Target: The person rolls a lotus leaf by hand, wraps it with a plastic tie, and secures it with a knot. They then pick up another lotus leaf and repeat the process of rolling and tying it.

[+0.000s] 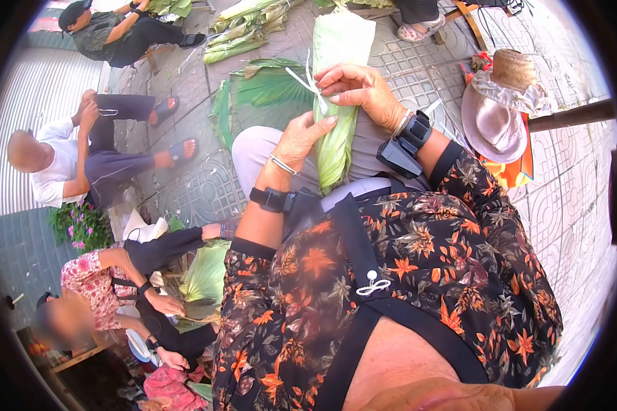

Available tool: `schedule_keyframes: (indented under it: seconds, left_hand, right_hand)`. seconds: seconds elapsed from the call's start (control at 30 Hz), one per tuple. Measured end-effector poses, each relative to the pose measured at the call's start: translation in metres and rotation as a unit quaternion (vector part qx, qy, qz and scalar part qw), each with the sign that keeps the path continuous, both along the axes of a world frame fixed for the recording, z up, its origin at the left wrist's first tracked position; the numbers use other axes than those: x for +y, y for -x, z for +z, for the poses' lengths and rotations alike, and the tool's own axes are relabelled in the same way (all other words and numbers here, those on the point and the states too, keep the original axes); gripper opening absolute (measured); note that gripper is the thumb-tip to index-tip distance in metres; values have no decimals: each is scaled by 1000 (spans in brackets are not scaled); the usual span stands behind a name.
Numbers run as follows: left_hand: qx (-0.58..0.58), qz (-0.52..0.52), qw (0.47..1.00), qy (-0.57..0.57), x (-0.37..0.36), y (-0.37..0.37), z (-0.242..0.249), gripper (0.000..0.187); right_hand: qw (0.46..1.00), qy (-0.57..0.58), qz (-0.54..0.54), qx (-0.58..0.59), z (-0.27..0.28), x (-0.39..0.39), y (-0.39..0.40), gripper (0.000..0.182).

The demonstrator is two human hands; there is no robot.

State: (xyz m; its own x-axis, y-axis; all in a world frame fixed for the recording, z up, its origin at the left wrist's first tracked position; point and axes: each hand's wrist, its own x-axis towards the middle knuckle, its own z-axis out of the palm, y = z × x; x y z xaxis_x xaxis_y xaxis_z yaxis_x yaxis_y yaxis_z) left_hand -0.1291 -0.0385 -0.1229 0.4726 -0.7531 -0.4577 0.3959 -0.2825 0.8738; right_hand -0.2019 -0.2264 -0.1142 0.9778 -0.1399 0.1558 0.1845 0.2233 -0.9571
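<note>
A long bundle of pale green folded leaves (336, 161) stands lengthwise over my lap, its broad, whitish end farthest from me. A white tie strip (307, 83) goes around its middle, with loose ends sticking out to the left. My left hand (305, 140) grips the bundle's left side, thumb on top and the other fingers mostly hidden. Just above it, my right hand (360, 92) lies across the bundle, with curled fingertips pinched at the strip. A wide green leaf (260, 96) is spread on the paving left of the bundle.
More leaf bundles (243, 34) lie on the ground ahead. A straw hat (514, 72) and a pink hat (490, 123) sit on my right, near a wooden pole (572, 115). Several people sit along the left, one with leaves (206, 274) close by my left arm.
</note>
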Motion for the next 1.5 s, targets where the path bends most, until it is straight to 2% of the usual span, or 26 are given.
schedule_keyframes:
  seconds: [0.13, 0.17, 0.27, 0.3, 0.4, 0.43, 0.53, 0.63, 0.73, 0.77, 0.83, 0.9, 1.0, 1.13, 1.2, 1.27, 1.3, 1.4, 1.5]
  left_hand:
    - [50, 75, 993, 82, -3, 0, 6, 40]
    - [60, 99, 988, 104, -3, 0, 7, 37]
    - [48, 162, 973, 158, -12, -5, 17, 36]
    - [37, 187, 968, 164, -17, -6, 20, 35]
    - [8, 223, 956, 190, -34, 2, 27, 39]
    - [-17, 230, 955, 189, -40, 4, 28, 40]
    - [-71, 222, 959, 159, -49, 2, 30, 39]
    - [-88, 170, 978, 83, -49, -4, 33, 35]
    - [-61, 126, 986, 94, -45, 5, 25, 28]
    - [4, 90, 991, 97, -43, 8, 25, 26]
    - [-9, 85, 994, 72, -39, 19, 11, 24]
    - [-9, 102, 993, 67, -38, 21, 1, 20]
    - [19, 137, 988, 75, -36, 18, 0, 17]
    - [-15, 136, 989, 56, -41, 25, 5, 18]
    - [-16, 133, 990, 52, -43, 25, 8, 17]
    - [-14, 133, 990, 53, -43, 25, 9, 17]
    - [-13, 133, 990, 53, -42, 25, 9, 17]
    - [-11, 135, 989, 53, -43, 23, 11, 16]
    - [-5, 136, 989, 49, -41, 20, 9, 16]
  right_hand:
    - [996, 9, -81, 20, 17, 0, 10, 25]
    - [992, -1, -123, -5, 14, -1, 13, 26]
    - [968, 114, -220, 50, 21, -2, 23, 31]
    - [973, 122, -190, 54, 22, -2, 24, 45]
    - [989, 43, -68, 125, 34, 12, 34, 59]
    - [989, 94, -64, 96, 34, 14, 34, 70]
    - [992, -27, -71, 103, 35, 9, 35, 67]
    - [983, -39, -134, 119, 30, -17, 31, 62]
    - [967, -78, -196, 144, 11, -48, 31, 55]
    - [960, -74, -216, 163, -5, -60, 32, 53]
    - [942, -44, -260, 209, -44, -79, 40, 50]
    - [917, -5, -293, 270, -47, -86, 51, 48]
    - [883, -54, -341, 316, -85, -105, 61, 38]
    - [886, -70, -355, 291, -93, -127, 58, 34]
    - [898, -78, -343, 263, -97, -145, 49, 41]
    - [886, -58, -360, 285, -100, -157, 42, 43]
    - [867, 29, -395, 303, -106, -161, 41, 42]
    - [825, 43, -347, 443, -153, -179, 54, 40]
    - [812, -43, -359, 458, -189, -165, 79, 37]
